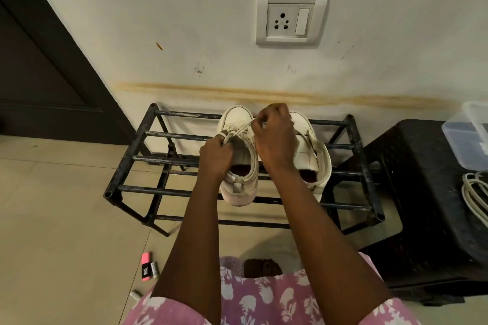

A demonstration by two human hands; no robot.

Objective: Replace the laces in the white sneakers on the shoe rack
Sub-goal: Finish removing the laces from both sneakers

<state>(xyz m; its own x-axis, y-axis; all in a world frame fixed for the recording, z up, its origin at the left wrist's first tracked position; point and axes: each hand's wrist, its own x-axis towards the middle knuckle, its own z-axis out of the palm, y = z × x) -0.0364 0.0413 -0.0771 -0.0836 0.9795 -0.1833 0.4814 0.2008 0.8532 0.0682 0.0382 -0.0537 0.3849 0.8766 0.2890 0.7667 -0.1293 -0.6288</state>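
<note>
White sneakers sit side by side on the top bars of the black metal shoe rack (163,161), toes to the wall, heels toward me. The left sneaker (237,117) is the one I am working on: a pale lace (239,130) runs slantwise across its tongue between my two hands. My left hand (215,158) is curled over the near side of the eyelets and grips the lower part of the lace, with a small loop showing above my knuckles. My right hand (274,137) is raised over the gap between the shoes and pinches the upper end of the lace; the fingertips are turned away from me, so I cannot see just how they close on it. That hand and wrist cover much of the right sneaker (306,150), and I cannot tell how far it is laced. Behind the rack the wall carries a socket plate (290,18) and a brownish streak. At the right a dark stool (422,192) holds a clear plastic box (470,137) and a white cable (475,192), both cut off by the edge. On the floor at the left lie a pink block (146,258) and small items too blurred to name
</note>
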